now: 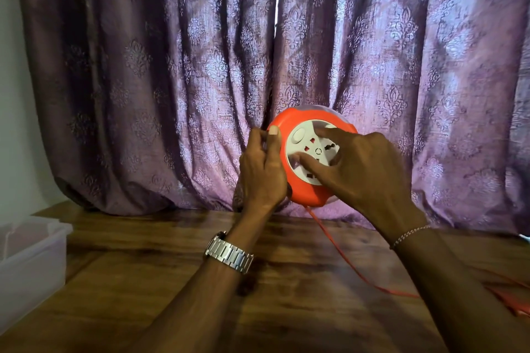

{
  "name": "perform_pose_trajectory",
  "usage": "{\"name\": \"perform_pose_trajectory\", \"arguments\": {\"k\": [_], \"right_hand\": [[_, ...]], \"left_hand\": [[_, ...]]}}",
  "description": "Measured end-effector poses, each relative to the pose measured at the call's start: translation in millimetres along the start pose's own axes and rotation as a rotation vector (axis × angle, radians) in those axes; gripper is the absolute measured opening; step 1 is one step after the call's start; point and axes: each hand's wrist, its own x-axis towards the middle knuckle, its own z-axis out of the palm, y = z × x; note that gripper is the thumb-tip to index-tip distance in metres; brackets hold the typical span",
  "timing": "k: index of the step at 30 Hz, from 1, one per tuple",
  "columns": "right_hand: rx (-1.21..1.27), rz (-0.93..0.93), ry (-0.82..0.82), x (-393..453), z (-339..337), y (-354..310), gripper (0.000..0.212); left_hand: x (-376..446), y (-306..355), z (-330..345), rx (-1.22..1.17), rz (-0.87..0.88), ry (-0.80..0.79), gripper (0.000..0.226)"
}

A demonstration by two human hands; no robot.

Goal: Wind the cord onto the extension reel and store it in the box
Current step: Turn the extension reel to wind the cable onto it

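Orange round plastic extension reel (pixel 308 157), with a white socket plate on its face, is being held up in the air at the centre of the frame, above the wooden brown-grained surface (pixel 177 281) and in front of the purple patterned curtain (pixel 172 66). Its face is tilting toward the camera.

Gripping the reel's left edge is the left hand (pixel 262 172), whose fingers are curling round the rim with the thumb lying on the orange front near the top. A silver metal link watch (pixel 229 253) is sitting on that wrist.

Lying over the white plate from the right is the right hand (pixel 364 166); its fingers (pixel 308 160) are spread apart and pressing on the plate, one near the upper part and another lower left, with the tips bent slightly. A thin beaded bracelet (pixel 408 236) is circling that wrist.

A thin orange flat cord (pixel 344 261) is hanging from the bottom of the reel, running down and to the right across the surface and passing behind the right forearm. More orange cord is showing at the right edge of the frame, blurred, so its lie is not clear.

A translucent white plastic box (pixel 31 264) is standing on the surface at the lower left of the frame, well apart from the reel; only part of it is showing.
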Motion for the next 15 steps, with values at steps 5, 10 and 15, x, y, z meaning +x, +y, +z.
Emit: {"name": "perform_pose_trajectory", "arguments": {"k": [5,10,15], "right_hand": [[-0.058,-0.132,-0.002,1.9,-4.0,1.2,0.049],[0.004,-0.358,-0.121,5.1,-6.9,5.3,0.044],[-0.046,-0.355,-0.332,5.6,-8.9,-3.4,0.066]], "left_hand": [[9.6,-3.9,-7.0,-0.019,-0.010,0.034,0.037],[14.6,-6.6,-13.5,-0.032,0.001,0.011,0.036],[12.8,-6.2,-10.8,-0.053,0.007,-0.017,0.030]]}}
